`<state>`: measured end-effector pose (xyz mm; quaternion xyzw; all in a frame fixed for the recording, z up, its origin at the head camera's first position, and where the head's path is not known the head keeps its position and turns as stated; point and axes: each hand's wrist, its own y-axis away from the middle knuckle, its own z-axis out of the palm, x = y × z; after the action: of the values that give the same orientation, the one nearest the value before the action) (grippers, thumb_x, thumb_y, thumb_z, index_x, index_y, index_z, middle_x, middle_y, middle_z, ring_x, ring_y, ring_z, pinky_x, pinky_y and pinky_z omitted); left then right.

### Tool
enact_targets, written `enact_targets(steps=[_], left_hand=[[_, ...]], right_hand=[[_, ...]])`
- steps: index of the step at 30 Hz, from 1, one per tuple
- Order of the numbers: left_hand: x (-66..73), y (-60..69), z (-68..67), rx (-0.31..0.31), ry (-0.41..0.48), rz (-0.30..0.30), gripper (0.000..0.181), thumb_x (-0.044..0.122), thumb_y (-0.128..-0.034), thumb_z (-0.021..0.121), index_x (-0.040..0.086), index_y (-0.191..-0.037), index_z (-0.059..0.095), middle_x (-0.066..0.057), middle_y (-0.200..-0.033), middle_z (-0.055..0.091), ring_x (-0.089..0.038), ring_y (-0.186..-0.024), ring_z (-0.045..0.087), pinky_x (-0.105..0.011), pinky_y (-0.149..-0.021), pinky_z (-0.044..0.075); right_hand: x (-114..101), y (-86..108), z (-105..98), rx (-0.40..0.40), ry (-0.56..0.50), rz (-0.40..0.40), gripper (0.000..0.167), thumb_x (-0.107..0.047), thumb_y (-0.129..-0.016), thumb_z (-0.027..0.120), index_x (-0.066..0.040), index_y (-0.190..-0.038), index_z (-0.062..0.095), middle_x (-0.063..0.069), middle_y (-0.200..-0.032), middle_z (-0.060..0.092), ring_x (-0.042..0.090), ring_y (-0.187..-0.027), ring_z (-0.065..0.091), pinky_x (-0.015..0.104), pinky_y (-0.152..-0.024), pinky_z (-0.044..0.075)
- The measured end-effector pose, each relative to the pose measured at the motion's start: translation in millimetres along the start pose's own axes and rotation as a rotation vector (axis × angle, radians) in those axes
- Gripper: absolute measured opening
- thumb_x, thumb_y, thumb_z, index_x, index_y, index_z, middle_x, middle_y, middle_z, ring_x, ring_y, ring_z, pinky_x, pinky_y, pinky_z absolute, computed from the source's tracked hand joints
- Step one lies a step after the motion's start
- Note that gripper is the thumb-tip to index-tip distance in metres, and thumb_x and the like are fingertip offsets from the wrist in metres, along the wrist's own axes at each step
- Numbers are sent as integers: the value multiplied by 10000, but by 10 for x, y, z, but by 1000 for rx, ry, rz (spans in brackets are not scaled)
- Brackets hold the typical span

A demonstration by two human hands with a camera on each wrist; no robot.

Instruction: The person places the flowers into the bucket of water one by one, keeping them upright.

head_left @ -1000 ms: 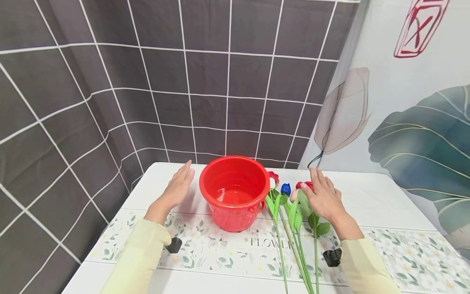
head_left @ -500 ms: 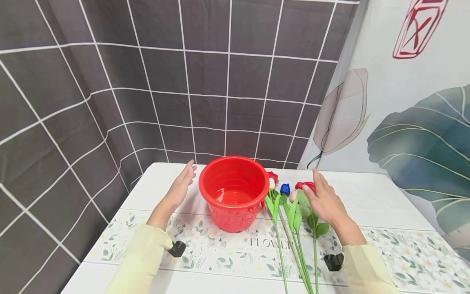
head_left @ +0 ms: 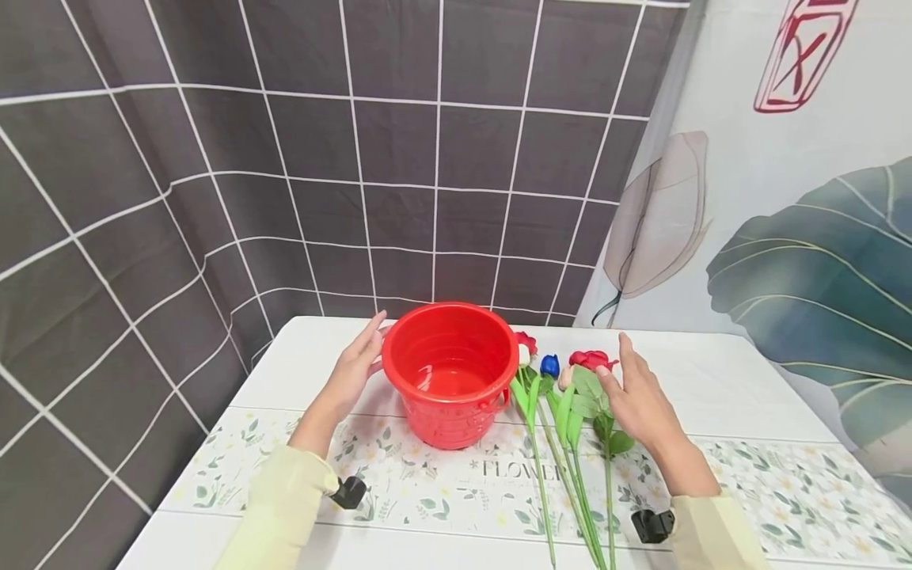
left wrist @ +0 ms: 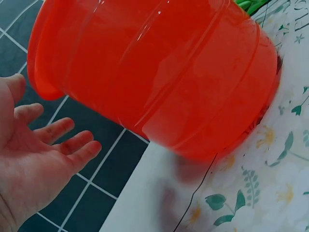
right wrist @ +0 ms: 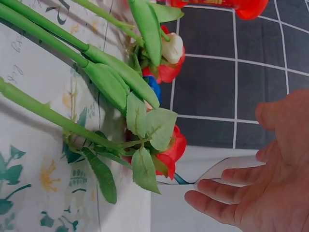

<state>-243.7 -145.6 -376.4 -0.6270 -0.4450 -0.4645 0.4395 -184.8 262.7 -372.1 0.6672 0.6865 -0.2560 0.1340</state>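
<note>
A red plastic bucket [head_left: 450,419] stands upright at the middle of the table. My left hand [head_left: 351,374] is at its left side, fingers loosely extended near the rim; in the left wrist view that hand [left wrist: 43,154] shows a gap to the bucket wall [left wrist: 159,82]. To the right of the bucket lie several artificial flowers with green stems: a red rose [head_left: 593,359], a blue tulip [head_left: 549,365] and another red bloom [head_left: 526,341] beside a white one. My right hand [head_left: 644,404] hovers right of the red rose, holding nothing, its fingers extended [right wrist: 270,183].
The white table [head_left: 720,372] bears a floral cloth strip with the word FLOWER. A dark grid-patterned curtain [head_left: 399,198] hangs behind and to the left; a white leaf-print curtain [head_left: 798,277] hangs at the right. A small black camera sits on each wrist.
My left hand has moved right, closer to the bucket's rim. My right hand has shifted slightly right and nearer me, uncovering more of the red rose. The bucket and flowers stay put.
</note>
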Motion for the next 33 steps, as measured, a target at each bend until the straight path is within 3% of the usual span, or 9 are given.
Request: enact_targets(steps=[7, 16, 22, 33], left_hand=[[-20, 18, 37, -6, 57, -8, 506, 322, -1046, 372, 216, -1530, 269, -97, -1539, 325, -283, -1378, 370, -467, -1041, 401], [-29, 30, 100, -48, 206, 13, 506, 254, -1046, 378, 154, -1530, 265, -66, -1555, 287, -284, -1390, 336, -482, -1049, 386], [-52, 22, 109, -46, 237, 22, 515, 237, -1046, 377, 126, -1532, 247, -67, -1555, 285, -300, -1387, 336, -515, -1054, 363], [-78, 31, 117, -52, 254, 32, 512, 235, -1047, 367, 136, -1534, 244, -59, -1558, 277, -294, -1387, 333, -507, -1063, 358]], right_hand=[[44, 146, 1, 23, -32, 14, 692, -361, -1040, 362, -49, -1539, -2, 398, -1452, 230, 551, -1296, 306, 682, -1025, 255], [126, 286, -19, 32, -34, 50, 666, -319, -1041, 386, -119, -1551, 8, 394, -1400, 316, 533, -1103, 512, 663, -872, 409], [157, 342, -26, 7, -28, 61, 714, -209, -1013, 473, -113, -1551, 13, 398, -1295, 419, 504, -1031, 568, 624, -828, 450], [137, 460, 21, -44, -43, 98, 792, -170, -989, 533, -164, -1553, -21, 320, -1169, 524, 406, -925, 624, 470, -671, 512]])
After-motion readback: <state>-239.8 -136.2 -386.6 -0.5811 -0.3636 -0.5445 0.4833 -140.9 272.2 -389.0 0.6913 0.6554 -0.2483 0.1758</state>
